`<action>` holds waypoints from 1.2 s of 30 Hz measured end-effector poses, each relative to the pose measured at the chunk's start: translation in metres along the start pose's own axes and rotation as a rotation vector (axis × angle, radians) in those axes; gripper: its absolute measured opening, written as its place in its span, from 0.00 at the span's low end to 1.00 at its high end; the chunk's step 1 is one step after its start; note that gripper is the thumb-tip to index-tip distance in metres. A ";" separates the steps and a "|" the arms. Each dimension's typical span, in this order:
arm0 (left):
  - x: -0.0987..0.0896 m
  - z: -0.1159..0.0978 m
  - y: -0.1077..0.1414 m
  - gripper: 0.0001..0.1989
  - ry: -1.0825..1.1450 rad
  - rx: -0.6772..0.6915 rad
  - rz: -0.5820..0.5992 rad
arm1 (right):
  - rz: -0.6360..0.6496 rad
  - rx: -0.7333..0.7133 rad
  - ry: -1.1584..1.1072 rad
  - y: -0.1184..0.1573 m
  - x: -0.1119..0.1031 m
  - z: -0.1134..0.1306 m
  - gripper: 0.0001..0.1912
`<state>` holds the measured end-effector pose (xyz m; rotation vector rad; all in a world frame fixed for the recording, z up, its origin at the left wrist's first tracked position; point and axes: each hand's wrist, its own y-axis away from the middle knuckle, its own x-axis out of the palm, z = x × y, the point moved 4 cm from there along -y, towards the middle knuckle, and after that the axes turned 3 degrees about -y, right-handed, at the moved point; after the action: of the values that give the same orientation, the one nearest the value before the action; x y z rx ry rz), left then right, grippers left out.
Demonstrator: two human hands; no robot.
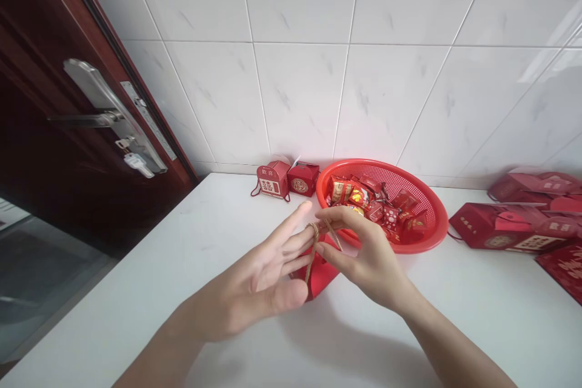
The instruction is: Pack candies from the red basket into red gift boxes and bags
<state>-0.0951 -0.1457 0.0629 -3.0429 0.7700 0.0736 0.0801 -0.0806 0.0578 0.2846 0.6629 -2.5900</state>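
Jute twine (pixel 310 260) runs down (slightly tilted).

The white countertop (pixel 182 242) is giving the left hand (pixel 259 279) and right hand (pixel 364 254) loads of room toward the door (pixel 68 151) and along the near edge. Farther back, the red plastic basket (pixel 436 206) and two small red gift boxes (pixel 288 179) are getting in the way, the tile wall (pixel 300 73) is closing things off, and a pile of red boxes (pixel 504 227) is crowding the right.
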 end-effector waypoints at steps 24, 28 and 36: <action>-0.009 0.001 -0.017 0.28 -0.481 0.153 -0.368 | -0.172 0.031 -0.028 0.000 -0.015 0.012 0.08; -0.001 0.010 -0.026 0.47 -0.602 0.145 -0.264 | -0.179 0.035 -0.007 0.003 -0.020 0.017 0.07; 0.029 0.025 -0.040 0.41 -0.486 0.077 -0.179 | -0.231 0.084 -0.225 0.005 -0.024 0.020 0.08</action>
<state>-0.0515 -0.1242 0.0362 -2.8168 0.4494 0.7281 0.1016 -0.0858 0.0802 -0.0619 0.5334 -2.8178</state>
